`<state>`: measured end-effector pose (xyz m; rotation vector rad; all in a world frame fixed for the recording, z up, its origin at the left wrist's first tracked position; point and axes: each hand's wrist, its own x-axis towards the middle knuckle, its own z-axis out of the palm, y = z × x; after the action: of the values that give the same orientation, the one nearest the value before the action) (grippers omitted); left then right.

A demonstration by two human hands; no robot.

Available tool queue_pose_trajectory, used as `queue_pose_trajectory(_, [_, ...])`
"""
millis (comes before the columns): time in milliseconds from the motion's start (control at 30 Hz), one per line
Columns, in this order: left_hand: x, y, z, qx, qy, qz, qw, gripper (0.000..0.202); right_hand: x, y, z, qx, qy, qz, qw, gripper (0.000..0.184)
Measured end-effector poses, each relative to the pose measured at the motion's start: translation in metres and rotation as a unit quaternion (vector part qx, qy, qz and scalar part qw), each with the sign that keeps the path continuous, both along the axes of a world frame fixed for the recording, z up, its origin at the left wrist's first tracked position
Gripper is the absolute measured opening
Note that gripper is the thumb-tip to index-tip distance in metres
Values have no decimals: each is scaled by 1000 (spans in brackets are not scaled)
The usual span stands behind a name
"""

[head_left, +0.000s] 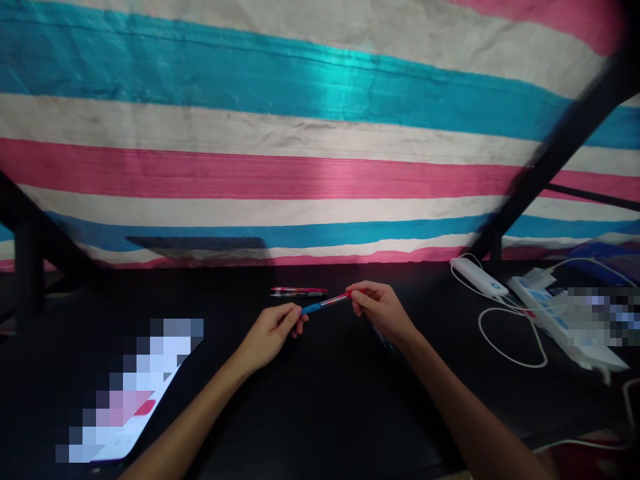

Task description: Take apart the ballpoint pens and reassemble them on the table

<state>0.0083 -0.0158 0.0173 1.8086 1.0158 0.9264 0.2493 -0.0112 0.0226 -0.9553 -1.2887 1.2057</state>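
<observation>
A pen (330, 302) with a blue end, a clear middle and a red end spans the gap between my hands, above the black table. My left hand (277, 327) pinches its blue end. At the red end, the fingers of my right hand (377, 307) are closed round the tip, hiding part of it. Just behind lie two more pens side by side, a red pen (295, 289) and a dark one (300, 295). Another dark pen (383, 337) lies partly hidden beneath my right hand.
A lit tablet-like screen (145, 407), partly blurred out, lies at the left. On the right are a white power strip (565, 327), a white adapter (479, 277) and looped cables (545, 363). Striped sheeting (300, 177) hangs behind the black table (320, 413), with dark slanted bars (555, 150) at both sides.
</observation>
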Motion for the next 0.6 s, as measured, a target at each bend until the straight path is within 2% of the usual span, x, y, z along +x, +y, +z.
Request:
queue_pose_trajectory(100, [1, -2, -1, 16, 33, 9, 999, 30, -3, 0, -2, 1, 20, -6, 1000, 18])
queue_pose_trajectory(233, [2, -5, -3, 132, 102, 81, 983, 24, -9, -2, -3, -31, 51, -24, 998, 22])
queue_pose_trajectory(367, [1, -6, -8, 235, 146, 107, 955, 19, -10, -4, -1, -87, 100, -14, 991, 24])
queue_pose_trajectory(467, [3, -8, -12, 278, 155, 101, 943, 18, -10, -5, 1, -109, 139, -14, 984, 24])
queue_pose_trajectory(600, [12, -14, -13, 266, 157, 49, 950, 16, -16, -7, 2, -82, 183, -48, 979, 26])
